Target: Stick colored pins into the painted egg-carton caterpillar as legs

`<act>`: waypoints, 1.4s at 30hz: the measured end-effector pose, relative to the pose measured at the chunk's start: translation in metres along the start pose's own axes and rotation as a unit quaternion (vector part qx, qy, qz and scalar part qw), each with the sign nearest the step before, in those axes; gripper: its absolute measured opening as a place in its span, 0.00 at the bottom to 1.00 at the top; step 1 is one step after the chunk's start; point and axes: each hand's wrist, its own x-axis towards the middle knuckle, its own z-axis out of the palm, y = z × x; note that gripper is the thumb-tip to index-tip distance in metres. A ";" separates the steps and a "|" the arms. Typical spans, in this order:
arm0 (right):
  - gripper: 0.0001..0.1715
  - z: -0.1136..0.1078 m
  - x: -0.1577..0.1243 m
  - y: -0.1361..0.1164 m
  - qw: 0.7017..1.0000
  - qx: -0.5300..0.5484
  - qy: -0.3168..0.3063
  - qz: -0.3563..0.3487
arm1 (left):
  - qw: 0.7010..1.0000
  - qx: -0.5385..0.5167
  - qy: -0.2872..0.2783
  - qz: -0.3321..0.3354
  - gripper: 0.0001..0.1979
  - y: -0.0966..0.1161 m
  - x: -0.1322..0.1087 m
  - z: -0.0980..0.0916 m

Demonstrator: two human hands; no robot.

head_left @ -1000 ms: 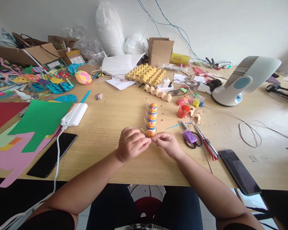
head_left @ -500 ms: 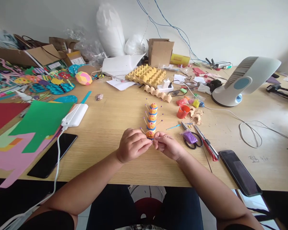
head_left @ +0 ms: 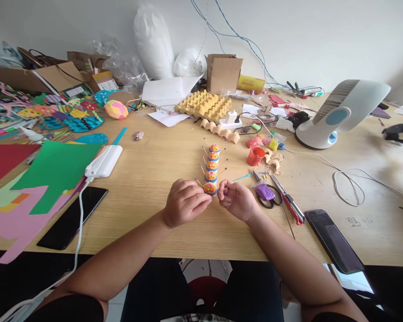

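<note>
A caterpillar-like egg-carton craft (head_left: 211, 166) stands in a row in front of me. Its several humps have orange tops with small faces and blue bands, and thin sticks with purple tips jut from both sides. My left hand (head_left: 186, 202) has its fingers closed on the nearest hump's left side. At the right of that hump, a little apart from it, my right hand (head_left: 237, 199) pinches what looks like a thin stick, mostly hidden by the fingers. A purple clay packet (head_left: 265, 192) lies on black-handled scissors (head_left: 276, 202) beyond my right hand.
On the right are a red cutter (head_left: 293, 208), a phone (head_left: 334, 241), a red cup (head_left: 255, 156) and a white fan (head_left: 339, 116). Left lie coloured sheets (head_left: 58, 170), a white power bank (head_left: 105, 161) and another phone (head_left: 72, 219). Egg trays (head_left: 204, 106) sit behind.
My right hand has drawn slightly back and right from the nearest hump, its fingers lifting. My left hand stays in place. At the far right edge, a black object has shifted right.
</note>
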 end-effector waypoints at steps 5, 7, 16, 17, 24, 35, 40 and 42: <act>0.12 -0.001 0.001 -0.001 1.000 -0.011 0.001 0.000 | 1.000 0.001 -0.003 -0.002 0.05 -0.001 -0.001 0.001; 0.12 -0.001 0.001 -0.001 1.000 -0.018 -0.005 -0.002 | 1.000 0.001 -0.004 -0.001 0.06 -0.001 -0.002 0.001; 0.15 0.000 0.001 0.002 0.995 -0.089 -0.003 -0.036 | 1.000 -0.001 0.000 -0.005 0.05 0.000 -0.002 0.001; 0.15 0.000 0.001 0.003 0.994 -0.095 -0.005 -0.044 | 1.000 -0.003 0.001 -0.006 0.05 0.000 -0.002 0.001; 0.18 0.005 0.000 0.006 0.988 -0.133 -0.052 -0.065 | 0.999 -0.014 0.017 -0.023 0.06 0.000 0.000 0.001; 0.21 0.011 -0.004 0.006 0.984 -0.168 -0.053 -0.039 | 0.997 -0.040 0.024 -0.055 0.06 -0.001 -0.004 0.004; 0.21 0.007 -0.003 0.009 0.976 -0.204 -0.065 -0.038 | 0.997 -0.051 0.019 -0.057 0.04 -0.001 -0.003 0.005; 0.21 0.004 -0.002 0.011 0.971 -0.222 -0.076 -0.043 | 0.997 -0.057 0.020 -0.055 0.04 -0.001 -0.002 0.005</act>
